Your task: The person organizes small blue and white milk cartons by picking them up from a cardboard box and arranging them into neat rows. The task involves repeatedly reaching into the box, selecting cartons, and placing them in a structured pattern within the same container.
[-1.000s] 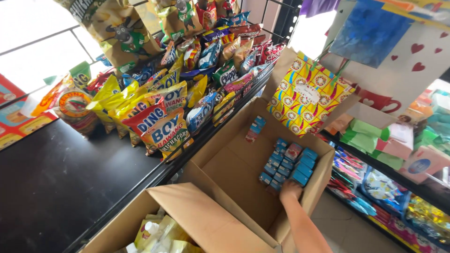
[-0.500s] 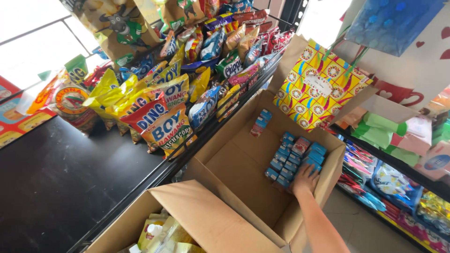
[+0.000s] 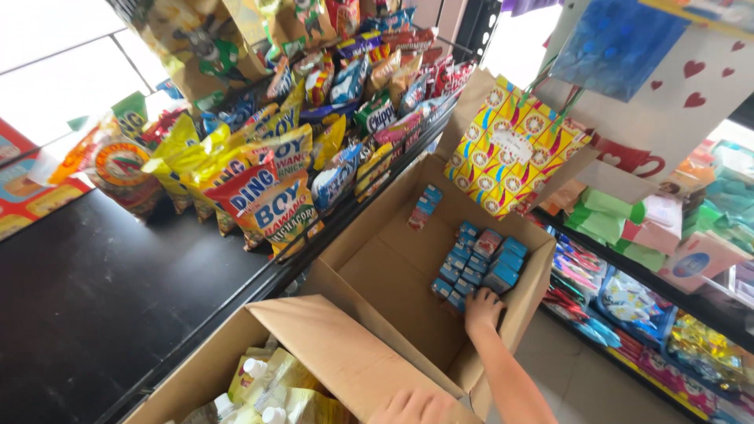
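My right hand (image 3: pixel 481 308) reaches down into a large open cardboard box (image 3: pixel 393 267) and rests on a cluster of several small blue packets (image 3: pixel 479 263) lying against the box's right wall; whether the fingers grip one is hidden. A few more blue packets (image 3: pixel 424 206) lie apart near the box's far wall. My left hand (image 3: pixel 412 408) sits at the bottom edge, on the flap of a nearer cardboard box (image 3: pixel 314 345) that holds yellow packs and small white-capped bottles (image 3: pixel 263 392).
A black shelf (image 3: pixel 86 290) on the left carries rows of snack bags (image 3: pixel 259 188). A yellow patterned gift bag (image 3: pixel 510 149) hangs over the box's far right. Shelves of colourful packaged goods (image 3: pixel 644 298) run along the right, above a tiled floor.
The view has shifted slightly, and my right hand has moved left along the blue packets. My left hand has come into view at the bottom edge.
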